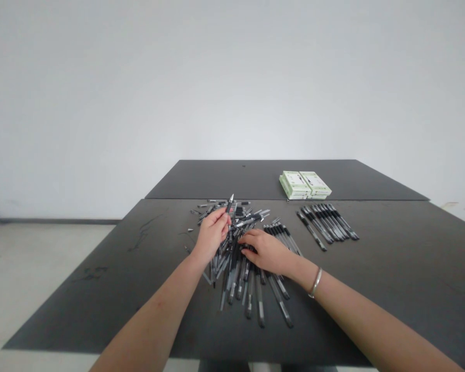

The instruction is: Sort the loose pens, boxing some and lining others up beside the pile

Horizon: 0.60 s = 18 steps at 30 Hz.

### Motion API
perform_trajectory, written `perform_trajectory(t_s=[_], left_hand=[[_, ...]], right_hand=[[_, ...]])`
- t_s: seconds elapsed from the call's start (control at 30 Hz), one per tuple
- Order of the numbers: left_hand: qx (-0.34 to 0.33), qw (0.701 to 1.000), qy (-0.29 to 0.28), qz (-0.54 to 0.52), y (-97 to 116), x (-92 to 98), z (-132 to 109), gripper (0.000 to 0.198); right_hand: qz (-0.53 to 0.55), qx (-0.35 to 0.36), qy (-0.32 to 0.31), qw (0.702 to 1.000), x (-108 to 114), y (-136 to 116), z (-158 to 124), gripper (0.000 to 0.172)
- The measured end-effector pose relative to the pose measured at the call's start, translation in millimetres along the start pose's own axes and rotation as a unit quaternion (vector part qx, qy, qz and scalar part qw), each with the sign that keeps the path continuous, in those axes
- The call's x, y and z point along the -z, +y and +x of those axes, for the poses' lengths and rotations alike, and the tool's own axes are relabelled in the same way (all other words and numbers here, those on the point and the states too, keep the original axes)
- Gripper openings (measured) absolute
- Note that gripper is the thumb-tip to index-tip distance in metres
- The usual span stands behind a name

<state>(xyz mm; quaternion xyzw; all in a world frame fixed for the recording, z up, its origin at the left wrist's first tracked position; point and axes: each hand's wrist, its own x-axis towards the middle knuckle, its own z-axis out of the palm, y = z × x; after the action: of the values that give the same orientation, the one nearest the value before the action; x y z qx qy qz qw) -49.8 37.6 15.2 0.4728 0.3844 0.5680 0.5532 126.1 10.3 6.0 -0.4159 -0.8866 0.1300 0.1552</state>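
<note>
My left hand [214, 230] is closed around a pen [230, 203], its silver tip pointing up and away from me. Below it spreads a loose pile of pens and pen parts [232, 274], black, grey and clear. My right hand [265, 250] lies over the right side of this pile with its fingers curled down among the pieces. Whether those fingertips grip a piece is hidden. Just beyond the right hand, several clear pens with black grips [281, 232] lie side by side, partly covered by it.
To the right, a neat row of capped pens [331, 222] lies on the dark table [395, 268]. Green and white boxes [305, 185] are stacked farther back, near the seam between table sections. A small loose tip [190, 230] lies left of the pile. A pale wall stands behind.
</note>
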Motion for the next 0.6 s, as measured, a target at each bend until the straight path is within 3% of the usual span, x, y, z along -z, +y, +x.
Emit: perform_trajectory(t_s=[0.6], left_hand=[[-0.009,0.999,0.037,-0.034,5,10.4,5,0.031]], right_hand=[[-0.044,-0.049,-0.024,0.998,2,-8,16,0.022]])
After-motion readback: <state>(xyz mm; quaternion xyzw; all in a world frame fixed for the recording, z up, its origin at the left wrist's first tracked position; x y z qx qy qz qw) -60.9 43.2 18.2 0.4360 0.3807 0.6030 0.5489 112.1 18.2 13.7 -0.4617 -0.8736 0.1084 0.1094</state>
